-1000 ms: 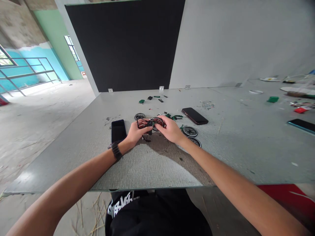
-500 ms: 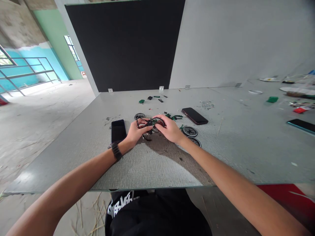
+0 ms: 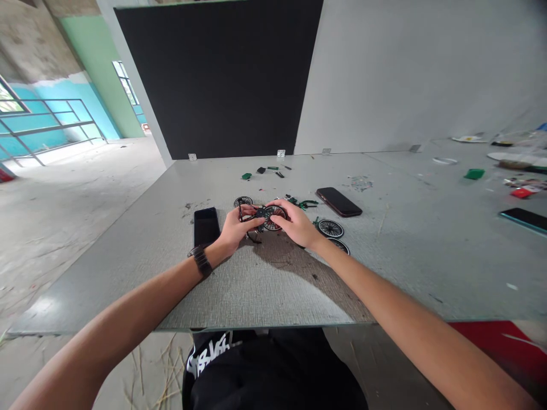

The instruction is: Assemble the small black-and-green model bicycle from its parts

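Nearest is the wearer's black clothing, below the front edge of the grey bench. A dark band circles the left wrist. Past it, over the middle of the bench, the left hand has its fingers closed around a small dark assembly with thin curved parts. The right hand pinches a spoked wheel at the assembly's right side, thumb across the spokes. Whether the wheel is joined to it or merely held against it, I cannot tell at this size.

The step in hand looks like working the wheel at the assembly's hub area; the next move seems to call for a steady left grip and fine, light pressure from the right fingers.

One phone lies just beside the left hand. Two loose wheels lie near the right forearm, another wheel just beyond the left hand. Farther on are green parts, a second phone, a green piece, a dark block and, behind all, an upright black panel.
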The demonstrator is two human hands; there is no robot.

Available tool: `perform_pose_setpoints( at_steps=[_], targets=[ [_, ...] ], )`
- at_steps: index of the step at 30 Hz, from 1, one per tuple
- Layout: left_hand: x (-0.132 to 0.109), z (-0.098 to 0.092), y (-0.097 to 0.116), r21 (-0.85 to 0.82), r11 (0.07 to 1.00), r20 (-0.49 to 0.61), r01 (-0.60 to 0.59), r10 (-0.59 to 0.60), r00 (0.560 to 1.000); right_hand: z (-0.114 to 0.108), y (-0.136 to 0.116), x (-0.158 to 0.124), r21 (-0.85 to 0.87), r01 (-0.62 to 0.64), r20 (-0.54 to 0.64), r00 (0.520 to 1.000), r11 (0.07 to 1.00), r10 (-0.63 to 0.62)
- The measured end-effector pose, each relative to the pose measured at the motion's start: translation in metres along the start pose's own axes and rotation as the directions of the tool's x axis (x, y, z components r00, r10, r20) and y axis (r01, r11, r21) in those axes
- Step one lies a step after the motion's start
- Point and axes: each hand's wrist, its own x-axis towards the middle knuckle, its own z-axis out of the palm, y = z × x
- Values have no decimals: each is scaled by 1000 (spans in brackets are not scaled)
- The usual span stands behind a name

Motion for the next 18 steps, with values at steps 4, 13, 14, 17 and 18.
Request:
perform_pose_setpoints(
  at_steps=[4, 13, 14, 17, 18],
  targets=[
    [1, -1, -1, -36, 999, 6, 4, -3, 1000, 0, 1, -1, 28, -25, 37, 999, 999, 24],
    [4, -4, -4, -100, 995, 14, 30, -29, 999, 2, 1, -1, 95, -72, 123, 991, 993, 60],
    [4, -4, -4, -101, 994, 14, 31, -29, 999, 3, 1, -1, 97, -70, 125, 991, 993, 58],
    [3, -4, -4, -101, 995, 10, 27, -26, 1000, 3, 2, -1, 96, -56, 116, 992, 994, 45],
    [3, -3, -4, -106, 994, 9, 26, -26, 1000, 3, 3, -1, 100, -52, 114, 993, 994, 41]
  ],
)
